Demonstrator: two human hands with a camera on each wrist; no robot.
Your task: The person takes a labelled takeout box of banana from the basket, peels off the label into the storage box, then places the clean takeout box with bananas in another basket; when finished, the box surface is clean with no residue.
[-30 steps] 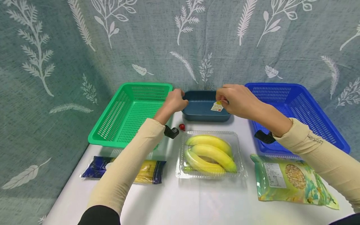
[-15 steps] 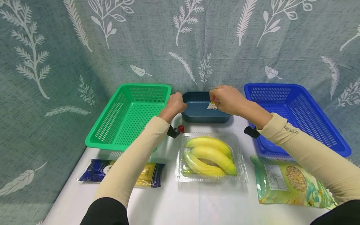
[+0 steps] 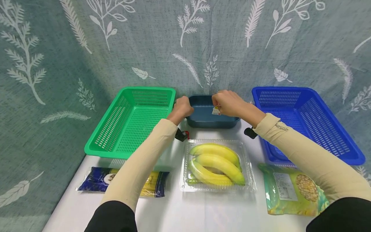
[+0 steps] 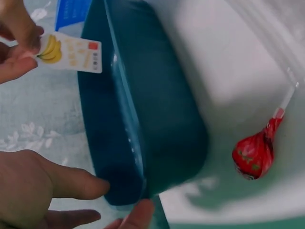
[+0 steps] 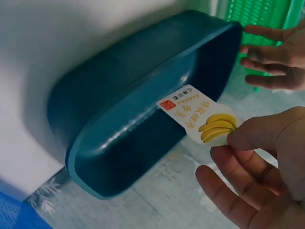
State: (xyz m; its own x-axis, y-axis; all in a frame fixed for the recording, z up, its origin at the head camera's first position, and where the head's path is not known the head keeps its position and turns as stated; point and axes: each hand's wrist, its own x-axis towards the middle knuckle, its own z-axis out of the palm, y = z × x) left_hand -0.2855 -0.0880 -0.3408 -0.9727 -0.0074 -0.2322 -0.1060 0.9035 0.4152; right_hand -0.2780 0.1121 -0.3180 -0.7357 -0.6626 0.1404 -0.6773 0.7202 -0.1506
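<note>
Farther left than a second ago, a person's right hand [image 3: 228, 103] pinches a white banana-printed card [image 5: 190, 110] over a dark-teal oblong tub [image 3: 213, 124], the left hand [image 3: 182, 107], fingers apart, at the tub's left end.

tray [image 3: 213, 124] behind bananas [image 3: 217, 161] in box [image 3: 184, 188]

Card [image 3: 216, 111] seemingly illegible, head view

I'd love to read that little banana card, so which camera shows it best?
The right wrist view: the banana card appears large, its printed face toward the camera, pinched in the right hand. The left wrist view shows that printed face smaller; in the head view it is tiny, partly hidden by the hand.
</note>
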